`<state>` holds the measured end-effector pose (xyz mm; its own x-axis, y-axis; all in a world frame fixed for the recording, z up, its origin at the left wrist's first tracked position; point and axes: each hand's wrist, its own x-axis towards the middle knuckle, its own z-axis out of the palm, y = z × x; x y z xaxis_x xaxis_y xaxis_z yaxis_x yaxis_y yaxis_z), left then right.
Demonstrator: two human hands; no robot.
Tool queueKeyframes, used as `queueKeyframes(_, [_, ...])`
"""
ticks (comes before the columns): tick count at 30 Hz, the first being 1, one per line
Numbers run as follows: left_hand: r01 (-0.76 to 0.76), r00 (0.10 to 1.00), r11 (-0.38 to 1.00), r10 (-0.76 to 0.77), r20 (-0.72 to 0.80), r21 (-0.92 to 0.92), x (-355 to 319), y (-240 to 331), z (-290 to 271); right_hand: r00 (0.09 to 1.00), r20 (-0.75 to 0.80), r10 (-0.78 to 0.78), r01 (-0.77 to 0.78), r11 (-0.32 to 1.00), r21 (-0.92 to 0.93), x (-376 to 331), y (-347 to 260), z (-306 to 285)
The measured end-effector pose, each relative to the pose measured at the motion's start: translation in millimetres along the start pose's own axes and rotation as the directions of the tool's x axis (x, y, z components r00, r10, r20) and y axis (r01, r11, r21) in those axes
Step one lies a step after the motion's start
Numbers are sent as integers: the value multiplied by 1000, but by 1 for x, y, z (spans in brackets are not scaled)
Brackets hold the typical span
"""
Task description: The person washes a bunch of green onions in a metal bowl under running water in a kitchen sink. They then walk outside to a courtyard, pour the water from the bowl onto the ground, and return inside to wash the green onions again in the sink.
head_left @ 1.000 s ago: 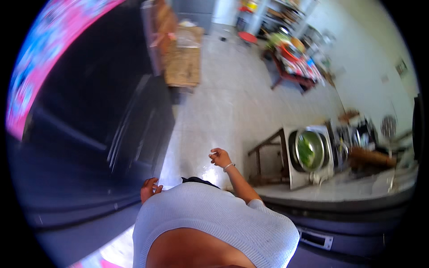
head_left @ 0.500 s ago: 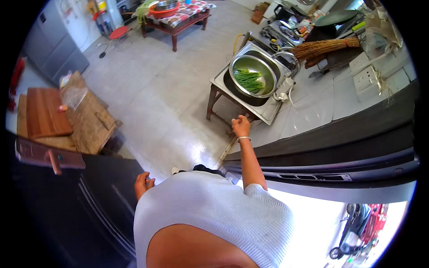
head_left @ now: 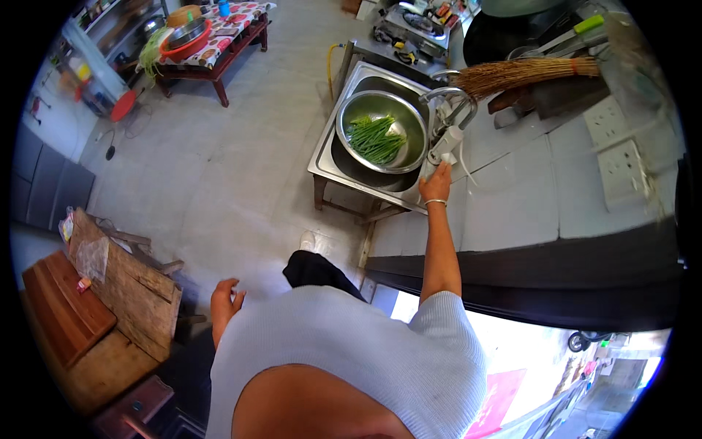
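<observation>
I see the right hand (head_left: 436, 184) at the tap (head_left: 446, 143), right of the bowl (head_left: 414, 130) — its grip I cannot tell; left hand (head_left: 227, 301), fingers loosely parted.

Head-worn fisheye, facing steeply down

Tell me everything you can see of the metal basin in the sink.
The metal basin is round, wide and shiny, apparently stainless steel, with a pale rim and smooth sloping walls. It sits open side up in the metal sink, holding long green stalks. The right hand is nearby, seemingly not touching it. Its underside is hidden; whether it holds water is unclear.
</observation>
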<state>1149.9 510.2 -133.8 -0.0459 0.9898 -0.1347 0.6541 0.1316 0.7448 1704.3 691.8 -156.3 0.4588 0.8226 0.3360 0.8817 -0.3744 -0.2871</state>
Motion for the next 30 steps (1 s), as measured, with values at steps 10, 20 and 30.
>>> queueKeyframes(10, [-268,935,957,231,268,110,213,104,2,985,-34,167,-170,952,-254,-4,-2,56])
queueKeyframes(20, [-438,803,893,337,492,104,347,152,26,931,84,355,-278,839,-468,15,3,102])
queueKeyframes(30, [-618,606,786,467,644,12,500,147,8,828,-179,531,-543,840,-21,-3,-98,80])
